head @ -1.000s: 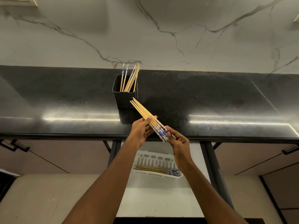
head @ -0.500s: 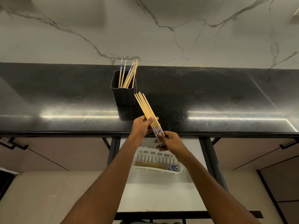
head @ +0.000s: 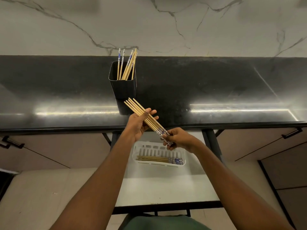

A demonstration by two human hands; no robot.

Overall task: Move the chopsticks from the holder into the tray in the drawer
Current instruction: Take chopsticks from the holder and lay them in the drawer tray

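Note:
A bundle of several wooden chopsticks (head: pixel 140 110) with blue-patterned ends is held aslant over the counter's front edge. My left hand (head: pixel 138 126) grips its middle, and my right hand (head: pixel 178 138) pinches its patterned end. Behind stands the black square holder (head: pixel 123 89) on the dark counter, with several chopsticks in the holder (head: pixel 127 67) sticking up. Below my hands, a white slotted tray (head: pixel 183 156) lies in the open white drawer (head: pixel 157 188). Several chopsticks in the tray (head: pixel 154 159) lie flat, patterned ends to the right.
The black counter (head: pixel 216 90) runs the full width against a marbled white wall (head: pixel 166 24). Beige cabinet fronts with black handles (head: pixel 291 132) flank the drawer on both sides. A green garment (head: pixel 162 223) shows at the bottom edge.
The bundle has tilted flatter and moved slightly down and right. My right hand has slid to the patterned end and closed on it. The view has dipped a little.

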